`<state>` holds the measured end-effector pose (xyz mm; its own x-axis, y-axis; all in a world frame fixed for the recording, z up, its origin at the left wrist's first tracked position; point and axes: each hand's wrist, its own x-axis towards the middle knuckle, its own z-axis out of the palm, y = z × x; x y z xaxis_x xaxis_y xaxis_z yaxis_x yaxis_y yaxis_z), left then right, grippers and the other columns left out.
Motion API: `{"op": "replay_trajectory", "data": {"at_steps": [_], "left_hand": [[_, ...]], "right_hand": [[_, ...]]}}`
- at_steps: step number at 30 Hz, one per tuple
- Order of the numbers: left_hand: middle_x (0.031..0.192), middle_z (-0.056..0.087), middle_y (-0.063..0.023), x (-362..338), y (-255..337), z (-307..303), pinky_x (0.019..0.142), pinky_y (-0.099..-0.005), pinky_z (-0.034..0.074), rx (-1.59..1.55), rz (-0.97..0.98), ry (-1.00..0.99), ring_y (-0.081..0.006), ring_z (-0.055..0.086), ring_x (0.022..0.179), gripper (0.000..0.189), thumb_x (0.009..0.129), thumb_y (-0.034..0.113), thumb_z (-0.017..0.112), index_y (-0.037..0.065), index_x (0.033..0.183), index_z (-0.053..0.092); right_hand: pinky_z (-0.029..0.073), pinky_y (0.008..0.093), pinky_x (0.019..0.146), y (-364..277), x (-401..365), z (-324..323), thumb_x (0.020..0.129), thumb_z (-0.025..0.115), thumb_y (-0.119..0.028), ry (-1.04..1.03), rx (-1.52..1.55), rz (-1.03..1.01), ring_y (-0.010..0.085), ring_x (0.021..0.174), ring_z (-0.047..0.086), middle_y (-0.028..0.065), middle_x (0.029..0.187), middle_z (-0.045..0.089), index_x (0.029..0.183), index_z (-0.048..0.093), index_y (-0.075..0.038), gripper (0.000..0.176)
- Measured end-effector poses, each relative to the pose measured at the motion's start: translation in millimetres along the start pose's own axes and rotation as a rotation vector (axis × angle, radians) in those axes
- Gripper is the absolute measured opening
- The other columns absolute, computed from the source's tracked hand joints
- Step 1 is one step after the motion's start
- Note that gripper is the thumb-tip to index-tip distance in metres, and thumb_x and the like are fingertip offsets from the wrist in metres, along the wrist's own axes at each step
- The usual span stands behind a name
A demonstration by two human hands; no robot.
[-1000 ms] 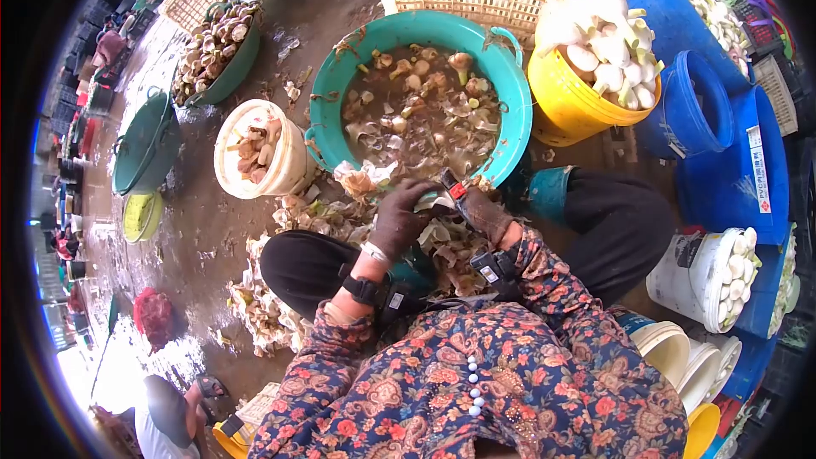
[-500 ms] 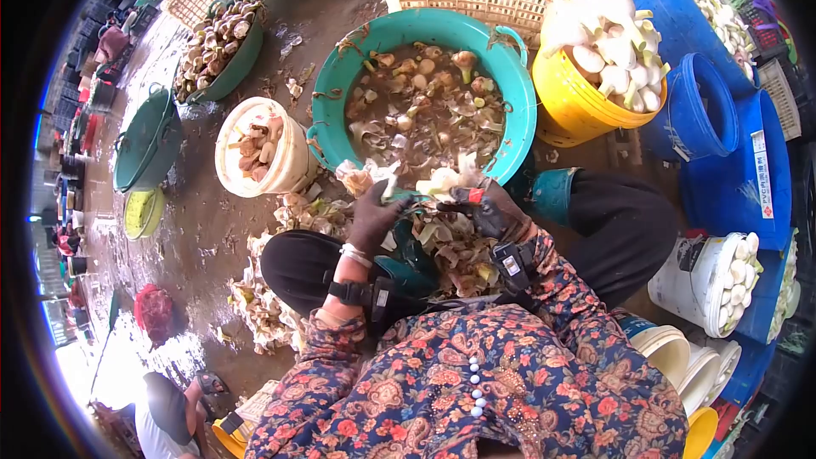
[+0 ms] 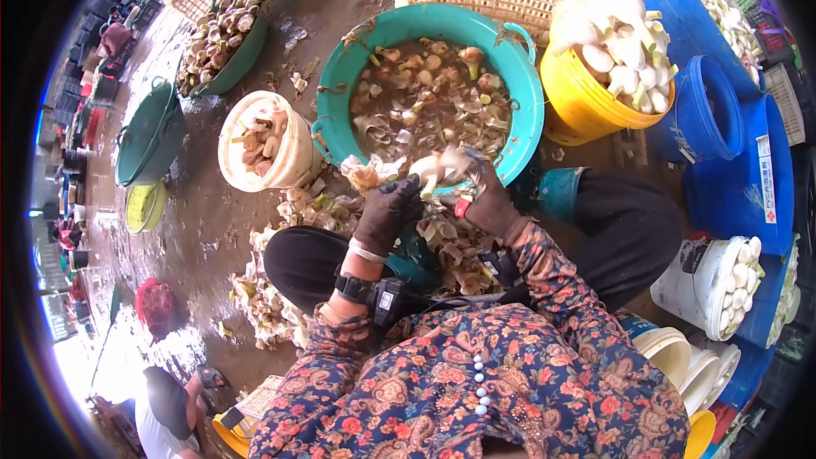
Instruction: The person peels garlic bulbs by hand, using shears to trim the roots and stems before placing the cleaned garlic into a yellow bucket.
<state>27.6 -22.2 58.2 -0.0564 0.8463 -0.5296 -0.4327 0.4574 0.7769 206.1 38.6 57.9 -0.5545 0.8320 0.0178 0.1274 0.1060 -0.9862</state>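
My left hand (image 3: 393, 211), in a dark glove, is closed on the stem end of a pale garlic bulb (image 3: 442, 167), which is blurred by motion. My right hand (image 3: 495, 202), also gloved, is closed, its fingertips against the bulb's far side. A small red-handled tool (image 3: 461, 207) shows at the right palm; its working end cannot be made out. Both hands are over the near rim of a green tub (image 3: 330, 89), where bulbs and loose skins lie in brown water. Loose garlic skins (image 3: 370, 172) hang at the rim beside my left hand.
A yellow bucket (image 3: 557, 98) heaped with white bulbs stands right of the tub. To the left is a white bucket (image 3: 293, 157) with brownish pieces. Peelings (image 3: 272, 293) cover the floor around my legs. Beyond the tub sits a cream crate (image 3: 476, 4). A person (image 3: 166, 412) is at lower left.
The bulb has turned and risen slightly between my hands. My right hand has shifted its fingers up to the bulb, and my left hand has moved a little right.
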Motion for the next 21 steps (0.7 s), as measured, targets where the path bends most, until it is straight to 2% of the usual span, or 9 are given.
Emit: {"op": "replay_trajectory", "data": {"at_steps": [2, 4, 8, 10, 11, 15, 18, 20, 21], "left_hand": [[0.069, 0.056, -0.0011, 3.8, -1.9, -3.9, 0.054, -0.023, 0.044, 0.019, -0.074, 0.068, -0.0099, 0.052, 0.058, 0.023, 0.087, 0.025, 0.058, 0.002, 0.091, 0.062], [0.067, 0.055, -0.0005, 5.8, -6.0, -6.0, 0.054, -0.0218, 0.043, 0.079, -0.046, -0.014, -0.0094, 0.05, 0.057, 0.025, 0.086, 0.027, 0.059, 0.002, 0.088, 0.061], [0.067, 0.057, -0.001, -1.0, -2.3, 0.7, 0.058, -0.0225, 0.043, 0.056, 0.008, 0.048, -0.0093, 0.053, 0.062, 0.025, 0.086, 0.027, 0.059, 0.002, 0.082, 0.061], [0.069, 0.057, 0.0, -10.0, 0.6, -0.2, 0.058, -0.0214, 0.042, 0.209, 0.173, -0.056, -0.0075, 0.051, 0.061, 0.024, 0.084, 0.024, 0.061, 0.001, 0.084, 0.062], [0.071, 0.058, 0.0004, -19.1, 4.0, -0.7, 0.062, -0.0211, 0.043, 0.261, 0.215, -0.151, -0.0069, 0.052, 0.065, 0.023, 0.084, 0.024, 0.062, 0.001, 0.083, 0.063], [0.071, 0.059, -0.0005, -32.8, 8.6, 2.2, 0.061, -0.0236, 0.044, 0.41, 0.077, -0.218, -0.0088, 0.053, 0.067, 0.015, 0.083, 0.017, 0.062, 0.002, 0.081, 0.059], [0.073, 0.057, 0.0004, -17.9, 5.5, -1.7, 0.057, -0.0247, 0.044, 0.057, 0.107, -0.091, -0.0096, 0.052, 0.067, 0.011, 0.082, 0.011, 0.062, 0.002, 0.083, 0.057], [0.073, 0.055, -0.0003, -15.1, 5.9, 1.2, 0.059, -0.0249, 0.043, 0.13, 0.221, -0.141, -0.0105, 0.051, 0.066, 0.012, 0.087, 0.015, 0.057, 0.003, 0.085, 0.055], [0.074, 0.055, -0.002, -10.7, 2.1, 0.6, 0.063, -0.0246, 0.043, 0.1, 0.226, -0.159, -0.0118, 0.052, 0.066, 0.017, 0.09, 0.019, 0.051, 0.003, 0.086, 0.054]], "right_hand": [[0.043, 0.0309, 0.088, -12.2, -1.5, -0.9, 0.07, 0.062, -0.004, 0.153, -0.774, -0.452, 0.0258, 0.1, 0.056, 0.0148, 0.114, 0.055, 0.105, 0.062, -0.009, 0.036], [0.045, 0.0327, 0.084, -2.6, -1.3, 1.7, 0.066, 0.061, -0.003, 0.092, -0.737, -0.544, 0.0276, 0.098, 0.055, 0.0153, 0.11, 0.056, 0.104, 0.063, -0.012, 0.039], [0.046, 0.0329, 0.063, 30.0, 4.5, 14.6, 0.078, 0.061, -0.017, 0.196, -0.38, -0.347, 0.0236, 0.074, 0.058, 0.0093, 0.083, 0.06, 0.09, 0.062, -0.006, 0.016], [0.043, 0.0288, 0.051, 39.5, 6.0, 9.2, 0.085, 0.057, -0.024, 0.382, 0.182, 0.349, 0.0158, 0.058, 0.055, 0.0036, 0.068, 0.057, 0.081, 0.06, -0.004, 0.02], [0.039, 0.0258, 0.045, 61.4, 8.2, -1.5, 0.087, 0.054, -0.028, 0.425, 0.474, 0.381, 0.0106, 0.053, 0.05, -0.0011, 0.062, 0.052, 0.079, 0.059, -0.004, 0.025], [0.046, 0.0254, 0.051, 72.3, 5.9, -26.9, 0.088, 0.053, -0.029, 0.213, 0.505, 0.472, 0.0131, 0.06, 0.055, 0.0035, 0.074, 0.058, 0.095, 0.057, -0.004, 0.026], [0.051, 0.0269, 0.065, 56.3, 2.3, -18.4, 0.091, 0.048, -0.032, 0.031, 0.787, 0.27, 0.0146, 0.077, 0.059, 0.0067, 0.093, 0.059, 0.118, 0.047, -0.005, 0.038], [0.051, 0.0334, 0.079, 22.3, -0.8, -12.7, 0.092, 0.044, -0.036, -0.147, 0.937, 0.5, 0.0175, 0.094, 0.057, 0.0099, 0.112, 0.053, 0.133, 0.033, -0.008, 0.051], [0.048, 0.0389, 0.084, 13.0, -5.0, -10.9, 0.092, 0.044, -0.039, -0.254, 0.662, 0.334, 0.0195, 0.102, 0.053, 0.011, 0.122, 0.048, 0.134, 0.031, -0.007, 0.055]]}}
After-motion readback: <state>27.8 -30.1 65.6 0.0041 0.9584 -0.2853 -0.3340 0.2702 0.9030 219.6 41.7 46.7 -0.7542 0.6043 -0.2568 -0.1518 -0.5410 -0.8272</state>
